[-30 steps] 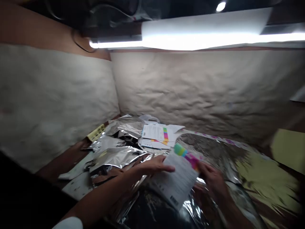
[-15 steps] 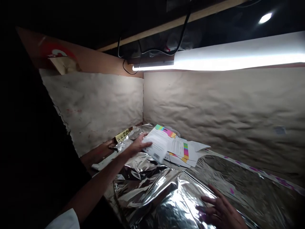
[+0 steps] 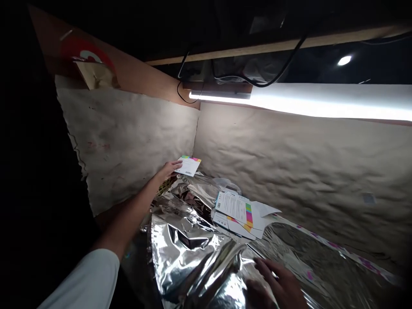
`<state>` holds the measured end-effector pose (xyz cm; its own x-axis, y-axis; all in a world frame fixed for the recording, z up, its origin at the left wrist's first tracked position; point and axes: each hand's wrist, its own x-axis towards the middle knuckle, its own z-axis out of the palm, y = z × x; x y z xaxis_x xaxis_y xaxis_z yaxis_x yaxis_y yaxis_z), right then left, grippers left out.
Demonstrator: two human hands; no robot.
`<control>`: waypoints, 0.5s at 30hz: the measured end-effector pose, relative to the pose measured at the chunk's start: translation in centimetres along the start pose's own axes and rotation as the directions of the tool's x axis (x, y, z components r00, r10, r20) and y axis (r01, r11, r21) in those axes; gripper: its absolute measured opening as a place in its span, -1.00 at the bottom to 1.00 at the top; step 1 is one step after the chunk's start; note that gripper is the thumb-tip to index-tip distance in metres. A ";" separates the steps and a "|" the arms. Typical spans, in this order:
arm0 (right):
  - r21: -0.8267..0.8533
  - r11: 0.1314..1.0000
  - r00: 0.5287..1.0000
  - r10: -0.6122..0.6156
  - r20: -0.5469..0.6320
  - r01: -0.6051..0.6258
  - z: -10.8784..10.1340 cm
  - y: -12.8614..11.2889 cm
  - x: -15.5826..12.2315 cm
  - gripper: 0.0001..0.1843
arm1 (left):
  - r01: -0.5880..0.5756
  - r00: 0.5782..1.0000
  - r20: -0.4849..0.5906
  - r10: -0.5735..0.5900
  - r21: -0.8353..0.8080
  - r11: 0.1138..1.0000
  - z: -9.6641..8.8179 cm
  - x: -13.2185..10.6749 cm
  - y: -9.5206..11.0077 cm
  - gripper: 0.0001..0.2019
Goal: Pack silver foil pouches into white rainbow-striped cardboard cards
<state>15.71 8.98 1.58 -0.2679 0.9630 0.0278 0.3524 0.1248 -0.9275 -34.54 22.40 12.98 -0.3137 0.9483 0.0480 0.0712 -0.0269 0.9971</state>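
Note:
My left hand [image 3: 169, 168] reaches far out to the back left corner and grips a white card [image 3: 188, 165] with a rainbow-coloured edge, held above the table near the paper-covered wall. My right hand [image 3: 279, 286] lies low at the front, fingers spread flat on a large crinkled silver foil sheet [image 3: 199, 257]. A small pile of similar white cards with coloured stripes [image 3: 238, 209] lies on the foil between the two hands.
Brown paper lines the back wall [image 3: 289, 154] and the left wall [image 3: 125, 141]. A bright tube lamp [image 3: 315, 101] hangs overhead with black cables. More crumpled foil [image 3: 189, 193] and a yellow label [image 3: 165, 185] lie by the corner.
My left hand carried the card from above the card pile further back and left toward the corner. My right hand stayed flat on the foil, shifting slightly left. The camera tilted up.

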 end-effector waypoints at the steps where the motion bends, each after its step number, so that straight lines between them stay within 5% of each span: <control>1: -0.132 0.986 0.995 -0.097 0.009 0.098 1.2 -2.0 1.9 -0.60 | -0.010 1.000 -0.020 0.011 0.036 0.999 0.2 0.1 -0.7 -0.68; 4: -0.373 0.878 0.954 -0.265 0.140 0.299 6.0 -8.1 9.1 -0.42 | -0.047 0.996 -0.064 0.057 0.161 0.986 0.5 -0.3 -3.2 -0.66; 7: -0.466 0.829 0.951 -0.282 0.129 0.309 11.4 -11.5 15.6 -0.37 | -0.100 0.988 -0.087 0.131 0.292 0.951 0.2 -0.9 -5.0 -0.65; 10: -0.533 0.800 0.961 -0.225 0.162 0.277 15.4 -11.6 18.7 -0.59 | -0.160 0.973 -0.089 0.215 0.414 0.896 -0.8 -1.1 -5.5 -0.66; 15: -0.560 0.759 0.941 -0.309 0.138 0.332 17.9 -9.3 18.3 -0.67 | -0.227 0.951 -0.032 0.307 0.601 0.766 -2.0 -0.2 -5.3 -0.67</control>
<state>-8.52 21.21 4.07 -0.4852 0.8344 0.2616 0.6804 0.5481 -0.4864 -36.75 21.77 7.75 -0.3066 0.8838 0.3534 0.6951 -0.0457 0.7174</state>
